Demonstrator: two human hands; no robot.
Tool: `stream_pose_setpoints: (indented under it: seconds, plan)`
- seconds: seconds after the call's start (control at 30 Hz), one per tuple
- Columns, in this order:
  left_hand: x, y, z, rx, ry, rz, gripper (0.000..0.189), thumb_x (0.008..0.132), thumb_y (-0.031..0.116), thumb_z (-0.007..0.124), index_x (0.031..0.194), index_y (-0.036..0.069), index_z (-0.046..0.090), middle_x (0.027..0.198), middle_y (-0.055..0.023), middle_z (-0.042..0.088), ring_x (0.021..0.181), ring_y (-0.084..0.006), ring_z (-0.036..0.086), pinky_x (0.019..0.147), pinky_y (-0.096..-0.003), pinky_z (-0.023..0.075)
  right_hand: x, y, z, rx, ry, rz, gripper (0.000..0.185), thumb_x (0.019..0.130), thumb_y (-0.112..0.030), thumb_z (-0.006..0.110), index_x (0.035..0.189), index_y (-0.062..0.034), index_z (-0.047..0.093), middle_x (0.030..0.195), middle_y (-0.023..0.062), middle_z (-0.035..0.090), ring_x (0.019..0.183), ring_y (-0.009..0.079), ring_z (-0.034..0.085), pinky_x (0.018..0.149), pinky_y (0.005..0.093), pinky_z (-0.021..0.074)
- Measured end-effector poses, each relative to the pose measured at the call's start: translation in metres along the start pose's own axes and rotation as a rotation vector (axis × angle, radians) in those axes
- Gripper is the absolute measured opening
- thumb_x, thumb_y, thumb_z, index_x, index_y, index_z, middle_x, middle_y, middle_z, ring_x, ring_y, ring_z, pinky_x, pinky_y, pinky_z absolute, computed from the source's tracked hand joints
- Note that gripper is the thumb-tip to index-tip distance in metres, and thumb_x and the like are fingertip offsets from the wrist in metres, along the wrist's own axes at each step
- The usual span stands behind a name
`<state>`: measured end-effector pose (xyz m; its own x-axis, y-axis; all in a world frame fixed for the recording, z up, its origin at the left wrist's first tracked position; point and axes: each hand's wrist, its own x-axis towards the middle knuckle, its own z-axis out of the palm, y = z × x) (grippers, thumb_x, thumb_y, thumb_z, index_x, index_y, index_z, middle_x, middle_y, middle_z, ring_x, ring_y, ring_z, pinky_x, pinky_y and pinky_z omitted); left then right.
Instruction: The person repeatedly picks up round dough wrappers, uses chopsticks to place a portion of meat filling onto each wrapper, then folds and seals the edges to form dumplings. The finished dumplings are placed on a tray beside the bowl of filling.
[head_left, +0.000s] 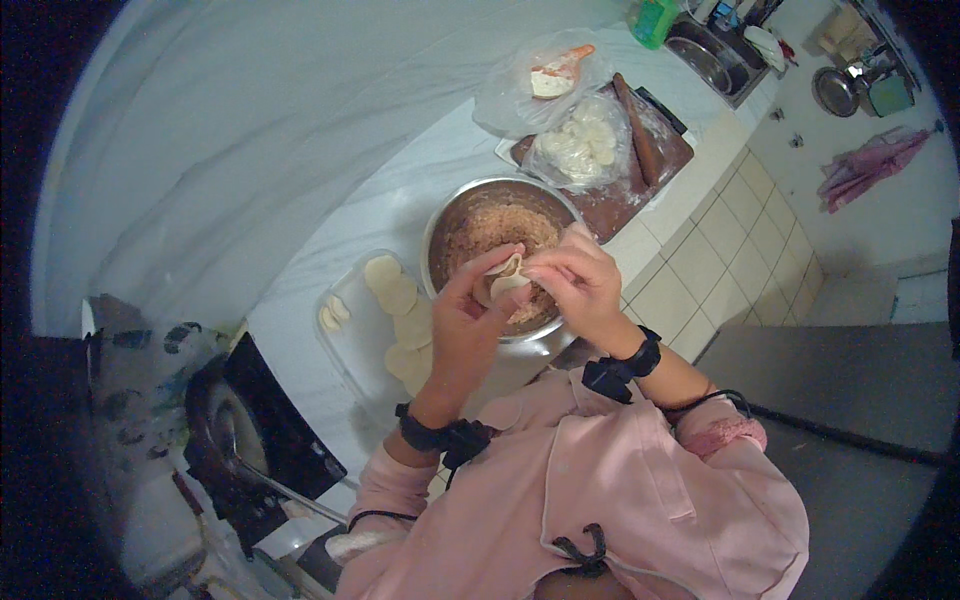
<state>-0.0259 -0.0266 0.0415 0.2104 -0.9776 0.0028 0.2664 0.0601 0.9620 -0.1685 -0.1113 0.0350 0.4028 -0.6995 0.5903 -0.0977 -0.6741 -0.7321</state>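
Over a round metal bowl (441, 214) of minced filling (504, 225), my left hand (472, 315) holds a partly folded dumpling wrapper (511, 279). The fingertips of my right hand (581, 277) pinch the wrapper's edge from the other side. Whether filling lies inside the fold is hard to tell. Left of the bowl is a clear plastic tray (352, 371). Several flat round dough wrappers (397, 292) overlap along its right side, partly behind my left forearm, and a few folded dumplings (334, 311) lie at its left.
Beyond the bowl, a brown board (615, 214) bears a rolling pin (636, 131) and a plastic bag of dough pieces (581, 142). Another bag holds an orange scoop with flour (555, 79). A sink (709, 56) is at the top right, and a wok (232, 431) stands at the lower left.
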Motion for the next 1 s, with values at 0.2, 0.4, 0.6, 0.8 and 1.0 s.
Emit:
stream_pose_setpoints:
  seconds: [0.2, 0.4, 0.6, 0.8, 1.0]
  plan:
    - [0.001, 0.0, -0.004, 0.002, 0.024, -0.006, 0.044, 0.084, 0.001, 0.068, 0.127, 0.001, 0.054, 0.124, -0.0095, 0.058, 0.111, -0.0149, 0.057, 0.094, -0.0268, 0.0483, 0.003, 0.0, -0.003, 0.13, -0.116, 0.145, 0.035, 0.071, -0.01, 0.078, 0.105, -0.0062, 0.073, 0.063, -0.002, 0.043, 0.064, 0.012, 0.041, 0.058, 0.0275, 0.0308]
    - [0.002, 0.001, -0.004, -0.026, -0.009, -0.036, 0.043, 0.085, 0.002, 0.067, 0.126, 0.0, 0.054, 0.125, -0.0109, 0.058, 0.113, -0.0161, 0.056, 0.097, -0.0289, 0.0465, 0.003, 0.005, -0.003, -0.016, -0.103, -0.067, 0.021, 0.074, -0.009, 0.075, 0.095, -0.0093, 0.074, 0.062, 0.0035, 0.046, 0.059, 0.0191, 0.044, 0.059, 0.0333, 0.0351]
    - [0.003, -0.001, -0.003, -0.012, -0.034, -0.001, 0.043, 0.085, 0.003, 0.067, 0.126, 0.0, 0.054, 0.126, -0.0117, 0.058, 0.115, -0.017, 0.055, 0.099, -0.0301, 0.0451, 0.001, 0.007, -0.006, -0.088, -0.108, -0.163, 0.02, 0.073, -0.008, 0.073, 0.093, -0.0092, 0.075, 0.061, 0.0047, 0.046, 0.059, 0.0208, 0.044, 0.06, 0.0344, 0.035]
    - [0.002, -0.002, -0.006, -0.018, -0.029, -0.017, 0.045, 0.085, -0.003, 0.064, 0.128, -0.001, 0.052, 0.128, -0.0104, 0.056, 0.116, -0.0159, 0.054, 0.099, -0.0283, 0.0445, 0.002, 0.007, 0.001, 0.073, -0.087, -0.016, 0.028, 0.07, -0.007, 0.077, 0.098, -0.0085, 0.075, 0.059, 0.0019, 0.047, 0.06, 0.0162, 0.041, 0.058, 0.0309, 0.0327]
    - [0.003, -0.002, -0.011, 0.139, -0.076, 0.027, 0.047, 0.084, -0.003, 0.064, 0.13, 0.0, 0.051, 0.128, -0.0104, 0.056, 0.118, -0.0159, 0.053, 0.1, -0.0287, 0.0431, 0.0, 0.006, -0.004, 0.03, -0.22, -0.005, 0.024, 0.075, -0.007, 0.074, 0.098, -0.0088, 0.073, 0.063, 0.0051, 0.05, 0.06, 0.0207, 0.047, 0.058, 0.0315, 0.0379]
